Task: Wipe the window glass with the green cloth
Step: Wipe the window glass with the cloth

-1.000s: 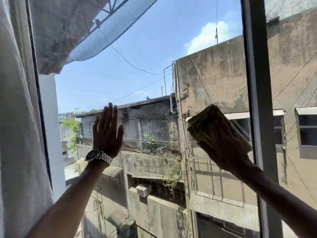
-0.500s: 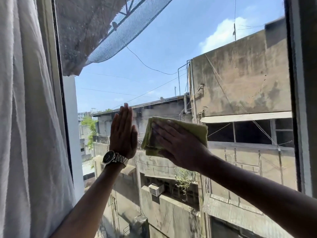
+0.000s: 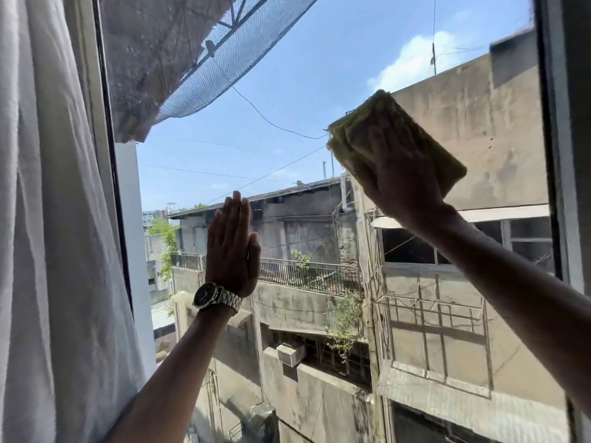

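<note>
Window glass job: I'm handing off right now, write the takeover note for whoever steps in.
Right hand: flat, pressing the folded yellow-green cloth against the clear window glass, upper right of the pane near the grey window frame.
Left hand: open, empty, palm towards the glass at lower left, silver wristwatch on that wrist.
White curtain hangs at the left edge.
Done: cannot tell which areas are already wiped; no streaks are visible.
Left: work the cloth over the rest of the pane, probably including the speckled top left corner.
</note>
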